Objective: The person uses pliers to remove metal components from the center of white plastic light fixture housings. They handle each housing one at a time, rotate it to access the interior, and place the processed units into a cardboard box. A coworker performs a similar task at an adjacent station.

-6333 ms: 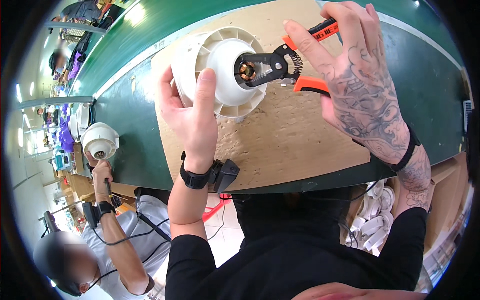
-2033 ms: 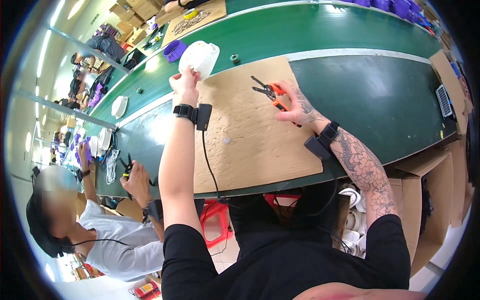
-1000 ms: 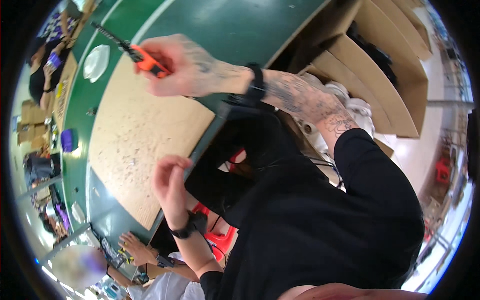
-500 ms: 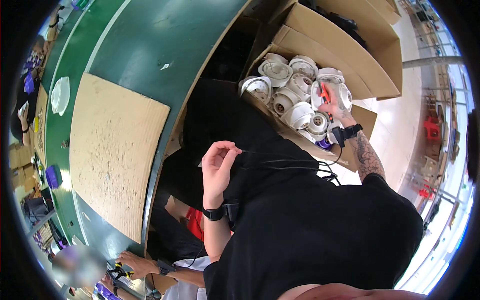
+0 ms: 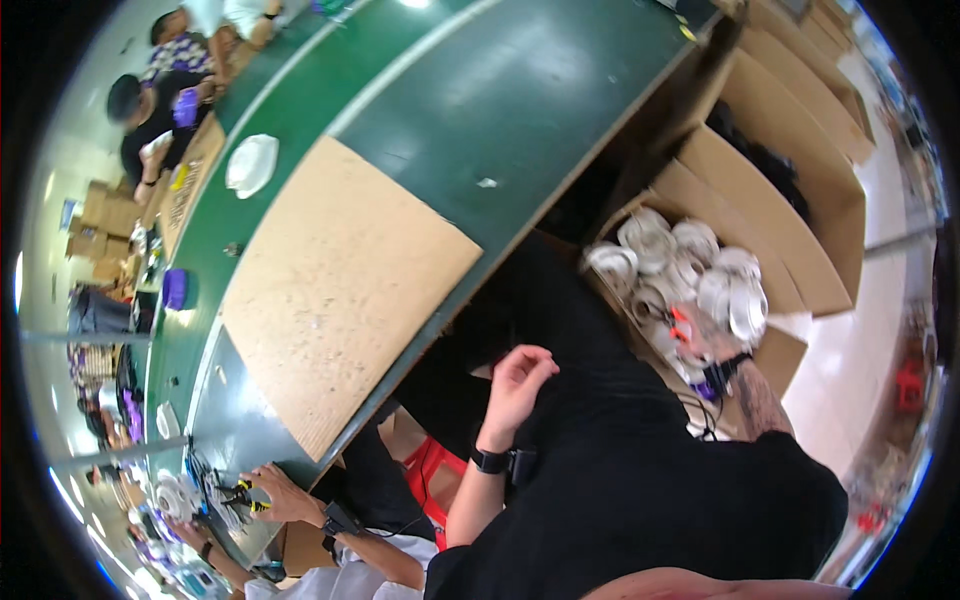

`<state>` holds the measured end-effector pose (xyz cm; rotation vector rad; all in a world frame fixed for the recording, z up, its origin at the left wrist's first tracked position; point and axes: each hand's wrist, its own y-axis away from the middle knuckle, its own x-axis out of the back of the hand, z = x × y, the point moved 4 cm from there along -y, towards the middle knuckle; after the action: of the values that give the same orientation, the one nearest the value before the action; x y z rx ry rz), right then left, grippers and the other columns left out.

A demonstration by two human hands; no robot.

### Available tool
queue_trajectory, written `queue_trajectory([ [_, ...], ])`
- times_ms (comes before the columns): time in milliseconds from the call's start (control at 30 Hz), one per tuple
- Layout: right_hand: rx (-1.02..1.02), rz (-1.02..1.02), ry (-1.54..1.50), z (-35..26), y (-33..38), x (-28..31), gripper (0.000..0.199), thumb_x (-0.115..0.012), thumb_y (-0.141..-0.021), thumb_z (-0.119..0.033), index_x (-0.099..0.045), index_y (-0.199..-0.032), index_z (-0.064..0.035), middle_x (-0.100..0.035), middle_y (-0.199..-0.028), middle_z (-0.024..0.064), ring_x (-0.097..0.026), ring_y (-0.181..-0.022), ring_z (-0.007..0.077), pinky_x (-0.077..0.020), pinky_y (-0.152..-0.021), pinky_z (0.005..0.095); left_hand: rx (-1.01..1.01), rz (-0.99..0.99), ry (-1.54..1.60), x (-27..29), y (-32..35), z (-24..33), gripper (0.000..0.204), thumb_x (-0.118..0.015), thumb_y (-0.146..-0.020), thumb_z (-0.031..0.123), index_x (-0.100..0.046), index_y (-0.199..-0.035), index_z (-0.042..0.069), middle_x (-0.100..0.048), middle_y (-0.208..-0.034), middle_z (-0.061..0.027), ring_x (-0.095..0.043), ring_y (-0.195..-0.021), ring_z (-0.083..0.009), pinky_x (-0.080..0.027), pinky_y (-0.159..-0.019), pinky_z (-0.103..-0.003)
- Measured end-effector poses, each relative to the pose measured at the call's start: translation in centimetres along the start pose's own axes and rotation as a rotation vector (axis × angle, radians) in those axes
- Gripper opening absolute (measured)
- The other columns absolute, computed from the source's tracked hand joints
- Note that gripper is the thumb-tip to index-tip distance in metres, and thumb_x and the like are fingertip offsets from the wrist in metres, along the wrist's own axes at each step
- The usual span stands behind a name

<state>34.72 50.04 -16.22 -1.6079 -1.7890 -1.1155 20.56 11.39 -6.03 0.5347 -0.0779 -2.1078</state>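
1. Cardboard first: an open cardboard box stands on the floor to the person's right, below the edge of the green desk, and white round housings are piled in it.
2. Head view, right side: the right hand is down in that pile, touching the housings. An orange-handled tool shows at it; whether the fingers are closed on a housing I cannot tell.
3. Left side: the left hand hangs empty over the lap, fingers loosely curled, well apart from the box. So the right hand is the nearer one.
4. On the desk lie a bare brown board and one white housing beyond it.
5. A co-worker's hand works at lower left.
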Motion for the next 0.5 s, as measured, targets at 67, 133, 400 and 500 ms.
queue_trajectory([
  [67,-0.089,-0.008,-0.032,-0.3,0.6,0.4,0.094,-0.085,-0.061,-0.024,-0.043,-0.141,0.0000,-0.055,-0.131,0.0249,-0.054,-0.122,0.0406,-0.0442,-0.106,0.0436,0.014,0.007,0.012,0.0,0.0,-0.2,0.010,-0.062,-0.098,0.007,-0.064,-0.107,0.004,-0.066,-0.097,-0.0030,-0.065,-0.092,-0.0124,-0.052,-0.084,-0.027],
  [133,-0.202,-0.041,-0.089,0.2,0.0,0.3,0.094,-0.083,-0.061,-0.025,-0.042,-0.141,0.0006,-0.054,-0.133,0.0261,-0.052,-0.125,0.0412,-0.0427,-0.107,0.0440,0.003,-0.010,0.036,0.5,0.1,-0.8,0.010,-0.062,-0.098,0.008,-0.063,-0.107,0.004,-0.066,-0.098,-0.0028,-0.064,-0.092,-0.0120,-0.051,-0.084,-0.026],
  [400,-0.208,-0.098,-0.014,-1.6,-1.7,1.9,0.073,-0.083,-0.060,-0.019,-0.054,-0.124,-0.0003,-0.066,-0.108,0.0225,-0.064,-0.105,0.0378,-0.0511,-0.094,0.0427,-0.019,-0.055,0.079,0.4,0.2,-0.9,0.011,-0.064,-0.098,0.010,-0.063,-0.108,0.004,-0.065,-0.099,-0.0016,-0.063,-0.093,-0.0103,-0.051,-0.083,-0.025],
  [500,-0.257,-0.246,-0.037,-1.6,-2.7,2.5,0.065,-0.081,-0.060,-0.017,-0.057,-0.118,-0.0005,-0.067,-0.106,0.0212,-0.065,-0.103,0.0360,-0.0512,-0.091,0.0408,-0.017,-0.043,0.059,0.7,0.6,-0.9,0.010,-0.063,-0.097,0.008,-0.062,-0.106,0.003,-0.064,-0.096,0.0000,-0.063,-0.091,-0.0085,-0.051,-0.084,-0.024],
])
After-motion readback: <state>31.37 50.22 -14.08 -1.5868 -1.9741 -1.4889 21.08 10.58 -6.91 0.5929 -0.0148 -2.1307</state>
